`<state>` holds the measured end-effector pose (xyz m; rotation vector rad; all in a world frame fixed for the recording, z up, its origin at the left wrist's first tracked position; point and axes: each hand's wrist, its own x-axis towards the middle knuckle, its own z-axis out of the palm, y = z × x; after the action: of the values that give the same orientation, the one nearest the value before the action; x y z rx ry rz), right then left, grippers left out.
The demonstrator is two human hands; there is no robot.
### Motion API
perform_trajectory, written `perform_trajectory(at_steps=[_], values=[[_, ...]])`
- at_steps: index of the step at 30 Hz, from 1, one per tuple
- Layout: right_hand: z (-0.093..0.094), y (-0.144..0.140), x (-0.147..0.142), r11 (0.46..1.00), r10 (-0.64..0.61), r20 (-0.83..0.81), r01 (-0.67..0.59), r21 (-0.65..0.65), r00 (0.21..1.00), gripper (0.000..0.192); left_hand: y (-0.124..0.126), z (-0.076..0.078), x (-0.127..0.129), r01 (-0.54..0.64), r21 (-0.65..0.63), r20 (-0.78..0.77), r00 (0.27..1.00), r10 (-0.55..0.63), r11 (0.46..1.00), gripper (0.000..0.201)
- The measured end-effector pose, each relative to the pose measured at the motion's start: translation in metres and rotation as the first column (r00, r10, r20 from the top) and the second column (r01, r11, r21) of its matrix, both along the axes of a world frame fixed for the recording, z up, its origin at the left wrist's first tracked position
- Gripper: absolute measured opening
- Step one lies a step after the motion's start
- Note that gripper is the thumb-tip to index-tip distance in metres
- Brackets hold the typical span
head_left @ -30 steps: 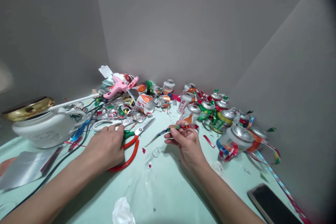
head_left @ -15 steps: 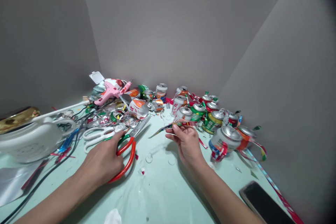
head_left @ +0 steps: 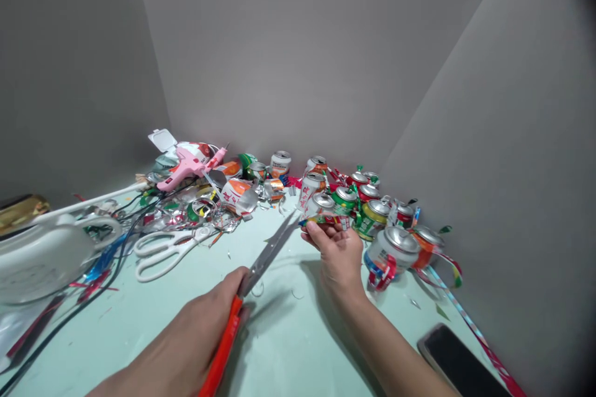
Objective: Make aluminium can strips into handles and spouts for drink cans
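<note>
**Scissors lifted to the strip**

Lifted off the pale green tabletop since a second ago, the orange-handled steel scissors are now gripped in the left hand, which is clenched around the glossy plastic handles. The blades, flat and dull grey, are raised so that their tips are brought against the end of the narrow printed strip of can metal. That strip, thin and shiny with red and green print, is pinched between the thumb and fingers of the right hand and is held just above the table, in front of the cluster of cut drink cans. A cut into the strip appears to be set up.

A second pair of scissors, white-handled, is left lying to the left, beside curled foil scraps. A pink glue gun is rested on the pile behind. A black phone is seen at the lower right.
</note>
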<state>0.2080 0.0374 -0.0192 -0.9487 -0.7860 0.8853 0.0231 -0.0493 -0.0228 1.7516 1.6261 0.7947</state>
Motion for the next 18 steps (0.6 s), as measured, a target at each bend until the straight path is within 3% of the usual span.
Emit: perform_trajectory(at_steps=[5,10,14,18], values=[[0.004,-0.008,-0.007,0.997,0.055,0.063,-0.058,0.045,0.997,0.027,0.009,-0.003,-0.015,0.187,0.179,-0.26,0.956,-0.137,0.966,0.054],[0.008,-0.018,-0.015,0.986,0.157,0.012,-0.158,0.053,0.987,0.026,0.023,-0.016,-0.024,0.224,0.064,-0.473,0.865,-0.168,0.972,0.059],[0.014,-0.024,-0.018,0.979,0.202,-0.066,-0.202,-0.004,0.977,0.03,0.025,-0.003,-0.022,0.218,-0.023,-0.55,0.812,-0.195,0.976,0.062],[0.022,-0.027,-0.02,0.98,0.185,-0.117,-0.192,-0.053,0.976,0.034,0.023,0.01,-0.023,0.231,-0.017,-0.593,0.781,-0.196,0.973,0.061]])
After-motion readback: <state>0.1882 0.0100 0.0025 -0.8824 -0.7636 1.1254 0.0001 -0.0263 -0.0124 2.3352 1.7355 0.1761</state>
